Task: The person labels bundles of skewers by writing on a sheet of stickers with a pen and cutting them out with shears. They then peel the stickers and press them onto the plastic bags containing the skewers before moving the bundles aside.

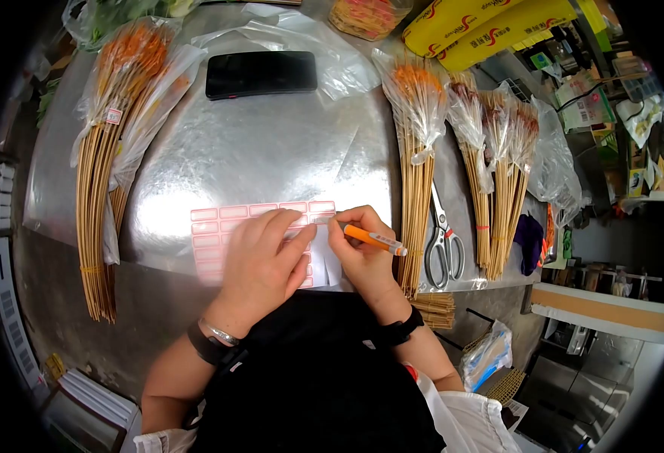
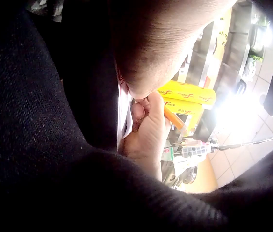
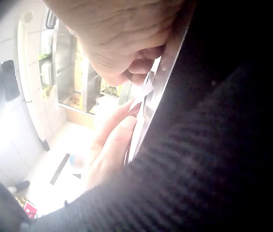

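A sheet of red-bordered labels lies on the metal table in front of the person. Over it, the left hand rests with its fingers extended and pressed on the paper. The right hand grips an orange marker pen, its tip at the sheet's upper right labels, close by the left fingertips. In the left wrist view the pen sticks out above the right hand. Small white paper shows between both hands in the right wrist view.
Bagged skewer bundles lie at the left, others at the right beside scissors. Beyond the sheet is a black phone near a clear plastic bag. Yellow rolls lie at the back right.
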Demonstrator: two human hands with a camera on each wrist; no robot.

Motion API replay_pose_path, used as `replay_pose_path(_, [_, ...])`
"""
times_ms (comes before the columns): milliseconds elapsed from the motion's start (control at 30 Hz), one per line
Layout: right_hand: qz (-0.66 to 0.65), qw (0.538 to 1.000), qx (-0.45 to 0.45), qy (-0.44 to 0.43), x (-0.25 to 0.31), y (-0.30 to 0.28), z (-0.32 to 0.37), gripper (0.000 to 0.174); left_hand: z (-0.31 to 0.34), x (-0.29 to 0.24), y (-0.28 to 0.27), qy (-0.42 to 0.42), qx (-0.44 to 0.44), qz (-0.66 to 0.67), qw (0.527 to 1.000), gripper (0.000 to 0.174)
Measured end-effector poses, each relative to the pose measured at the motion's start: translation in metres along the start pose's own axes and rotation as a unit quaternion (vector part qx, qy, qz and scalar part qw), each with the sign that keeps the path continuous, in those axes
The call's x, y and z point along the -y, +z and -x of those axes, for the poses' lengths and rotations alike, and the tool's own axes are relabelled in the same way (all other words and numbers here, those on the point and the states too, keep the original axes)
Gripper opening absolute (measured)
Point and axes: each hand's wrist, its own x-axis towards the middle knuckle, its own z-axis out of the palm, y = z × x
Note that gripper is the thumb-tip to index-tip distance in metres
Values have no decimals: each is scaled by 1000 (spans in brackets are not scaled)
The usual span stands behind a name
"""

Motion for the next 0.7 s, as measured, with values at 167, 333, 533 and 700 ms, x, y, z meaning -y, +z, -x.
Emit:
replay_pose_path(167, [4, 1000, -3, -3, -1, 1, -1, 16, 0, 0, 0, -1, 4, -1, 1000, 44])
replay_pose_path(333, [23, 1000, -2, -7, 2, 2, -1, 16, 0, 0, 1, 0, 1, -4, 1000, 45])
replay_pose_path(533, [26, 1000, -5, -13, 2, 2, -1, 16, -1, 0, 0, 0, -1, 2, 1000, 45])
replay_pose_path(700, [32, 999, -15, -3, -1, 2, 0, 16, -1, 0, 0, 0, 0, 3, 1000, 45])
